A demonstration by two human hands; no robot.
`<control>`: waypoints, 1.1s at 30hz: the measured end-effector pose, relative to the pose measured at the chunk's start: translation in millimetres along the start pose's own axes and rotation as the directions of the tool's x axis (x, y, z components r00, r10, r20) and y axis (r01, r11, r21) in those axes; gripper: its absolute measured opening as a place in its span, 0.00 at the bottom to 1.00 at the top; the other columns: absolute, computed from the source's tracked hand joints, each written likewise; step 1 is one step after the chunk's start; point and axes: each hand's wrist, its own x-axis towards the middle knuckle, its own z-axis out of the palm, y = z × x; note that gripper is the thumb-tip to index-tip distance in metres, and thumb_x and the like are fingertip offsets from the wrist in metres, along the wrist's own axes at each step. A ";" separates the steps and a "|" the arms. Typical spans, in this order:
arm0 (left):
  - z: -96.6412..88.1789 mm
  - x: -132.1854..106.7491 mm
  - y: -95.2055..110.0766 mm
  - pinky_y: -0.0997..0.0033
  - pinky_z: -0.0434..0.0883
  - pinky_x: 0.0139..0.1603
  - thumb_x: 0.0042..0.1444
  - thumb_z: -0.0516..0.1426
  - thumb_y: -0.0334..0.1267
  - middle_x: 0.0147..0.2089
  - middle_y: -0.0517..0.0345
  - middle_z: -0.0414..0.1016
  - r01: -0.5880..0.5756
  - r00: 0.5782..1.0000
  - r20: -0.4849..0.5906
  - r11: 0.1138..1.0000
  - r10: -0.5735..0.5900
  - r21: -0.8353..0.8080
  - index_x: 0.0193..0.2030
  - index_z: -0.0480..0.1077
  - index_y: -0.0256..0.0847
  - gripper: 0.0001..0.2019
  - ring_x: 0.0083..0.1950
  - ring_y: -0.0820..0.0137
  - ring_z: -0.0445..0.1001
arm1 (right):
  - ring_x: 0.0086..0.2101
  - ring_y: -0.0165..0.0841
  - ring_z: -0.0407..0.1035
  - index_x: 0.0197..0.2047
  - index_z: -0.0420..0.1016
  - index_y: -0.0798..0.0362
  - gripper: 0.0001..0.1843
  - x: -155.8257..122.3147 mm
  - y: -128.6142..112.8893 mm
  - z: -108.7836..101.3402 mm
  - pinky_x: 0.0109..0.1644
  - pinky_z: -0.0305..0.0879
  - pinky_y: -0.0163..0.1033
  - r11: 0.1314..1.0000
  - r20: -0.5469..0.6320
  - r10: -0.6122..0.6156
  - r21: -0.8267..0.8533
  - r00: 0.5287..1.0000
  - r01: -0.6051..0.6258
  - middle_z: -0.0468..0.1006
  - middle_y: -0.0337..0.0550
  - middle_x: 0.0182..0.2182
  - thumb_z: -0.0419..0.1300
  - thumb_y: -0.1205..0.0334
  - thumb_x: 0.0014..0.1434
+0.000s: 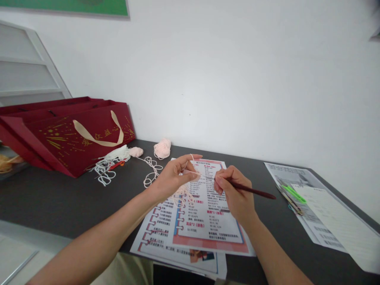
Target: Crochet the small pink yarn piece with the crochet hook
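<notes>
Above the printed sheets (213, 246), our right hand (237, 194) grips a dark-handled tool (255, 190) and our left hand (175, 172) pinches pale yarn (192, 171) — little looks worked, we judge — while loose strands (152, 173) and a pink ball (162, 149) lie unworked beyond.

left forearm (115, 229): bare, angled in from lower left | left hand (176, 172): index finger extended, thumb pinched toward curled fingers | right forearm (273, 257): bare, from lower right | right hand (237, 192): closed, pen-like grip
</notes>
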 end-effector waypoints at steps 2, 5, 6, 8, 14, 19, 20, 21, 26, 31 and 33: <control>0.5 -0.3 1.0 0.69 0.63 0.42 0.49 0.63 0.31 0.30 0.65 0.69 0.025 0.999 0.032 0.999 -0.023 -0.046 0.55 0.66 0.41 0.25 0.36 0.73 0.70 | 0.20 0.25 0.57 0.28 0.66 0.52 0.08 2.7 -0.3 2.7 0.24 0.50 0.34 0.991 0.017 0.053 0.119 0.998 -0.055 0.64 0.32 0.19 0.58 0.66 0.59; 3.1 -1.5 1.0 0.72 0.62 0.37 0.49 0.63 0.31 0.29 0.66 0.68 0.055 0.997 0.065 0.992 -0.048 -0.116 0.57 0.65 0.42 0.27 0.31 0.77 0.68 | 0.20 0.26 0.58 0.29 0.64 0.51 0.08 2.2 1.1 9.7 0.24 0.53 0.34 0.974 0.075 0.098 0.198 0.992 -0.111 0.64 0.32 0.19 0.56 0.66 0.60; 4.4 -2.1 0.4 0.72 0.62 0.36 0.49 0.63 0.31 0.28 0.66 0.68 0.061 0.996 0.070 0.990 -0.052 -0.128 0.57 0.65 0.42 0.27 0.30 0.77 0.67 | 0.20 0.26 0.58 0.30 0.63 0.51 0.07 0.4 2.5 12.4 0.25 0.54 0.34 0.979 0.083 0.087 0.177 0.993 -0.100 0.64 0.32 0.20 0.55 0.65 0.61; 7.7 -3.1 -1.4 0.73 0.62 0.36 0.48 0.64 0.31 0.27 0.66 0.69 0.072 0.996 0.058 0.986 -0.064 -0.151 0.58 0.65 0.42 0.28 0.30 0.77 0.67 | 0.21 0.27 0.59 0.33 0.63 0.50 0.05 -4.9 6.6 17.5 0.26 0.57 0.35 1.000 0.074 0.005 0.015 0.997 -0.006 0.65 0.33 0.21 0.53 0.66 0.62; 16.6 -5.3 -6.8 0.73 0.62 0.36 0.49 0.63 0.32 0.27 0.66 0.69 0.153 0.987 -0.015 0.959 -0.161 -0.239 0.60 0.62 0.39 0.30 0.30 0.77 0.67 | 0.31 0.34 0.63 0.38 0.64 0.53 0.07 -18.4 18.5 20.8 0.33 0.61 0.41 0.520 0.293 -0.421 -0.698 0.859 0.493 0.69 0.44 0.31 0.53 0.75 0.60; 11.0 -2.8 -5.8 0.74 0.62 0.38 0.45 0.65 0.28 0.27 0.64 0.70 0.306 0.952 0.144 0.855 -0.271 -0.418 0.54 0.69 0.37 0.26 0.30 0.77 0.68 | 0.32 0.34 0.64 0.43 0.64 0.51 0.13 -16.7 14.6 16.9 0.33 0.63 0.39 0.495 0.346 -0.509 -0.631 0.788 0.597 0.70 0.44 0.32 0.53 0.76 0.58; 8.6 -2.0 -5.2 0.73 0.63 0.38 0.44 0.65 0.28 0.28 0.63 0.70 0.340 0.940 0.176 0.836 -0.292 -0.430 0.53 0.70 0.37 0.26 0.30 0.77 0.69 | 0.32 0.33 0.64 0.43 0.64 0.50 0.13 -15.2 12.7 16.1 0.33 0.63 0.38 0.571 0.323 -0.503 -0.572 0.802 0.589 0.70 0.43 0.32 0.53 0.76 0.59; 5.9 -1.1 -4.7 0.73 0.63 0.37 0.44 0.65 0.28 0.28 0.62 0.71 0.364 0.931 0.194 0.825 -0.309 -0.432 0.52 0.70 0.37 0.26 0.30 0.76 0.69 | 0.31 0.32 0.64 0.42 0.64 0.49 0.12 -13.4 10.7 15.1 0.33 0.64 0.38 0.668 0.284 -0.464 -0.509 0.839 0.542 0.70 0.42 0.32 0.54 0.75 0.59; -6.5 2.5 -2.1 0.73 0.64 0.36 0.45 0.64 0.27 0.31 0.59 0.73 0.344 0.937 0.210 0.853 -0.281 -0.392 0.55 0.69 0.38 0.27 0.30 0.74 0.71 | 0.22 0.26 0.61 0.35 0.65 0.49 0.03 -1.9 4.4 6.2 0.24 0.57 0.34 0.994 0.127 -0.050 -0.087 0.991 0.062 0.67 0.34 0.25 0.56 0.66 0.60; -13.5 4.4 2.8 0.72 0.65 0.35 0.44 0.63 0.27 0.37 0.54 0.74 0.332 0.932 0.259 0.881 -0.252 -0.337 0.57 0.66 0.39 0.30 0.32 0.72 0.71 | 0.20 0.25 0.60 0.33 0.66 0.51 0.04 6.4 0.3 -4.2 0.23 0.55 0.34 0.994 0.154 0.051 0.087 0.987 -0.065 0.66 0.32 0.21 0.59 0.64 0.58; -15.3 4.6 3.8 0.71 0.66 0.35 0.44 0.62 0.27 0.38 0.53 0.75 0.343 0.920 0.301 0.884 -0.249 -0.319 0.58 0.66 0.40 0.30 0.33 0.72 0.71 | 0.20 0.25 0.59 0.33 0.67 0.51 0.05 7.2 -2.2 -6.9 0.23 0.55 0.34 0.993 0.166 0.075 0.083 0.983 -0.090 0.66 0.32 0.21 0.61 0.63 0.57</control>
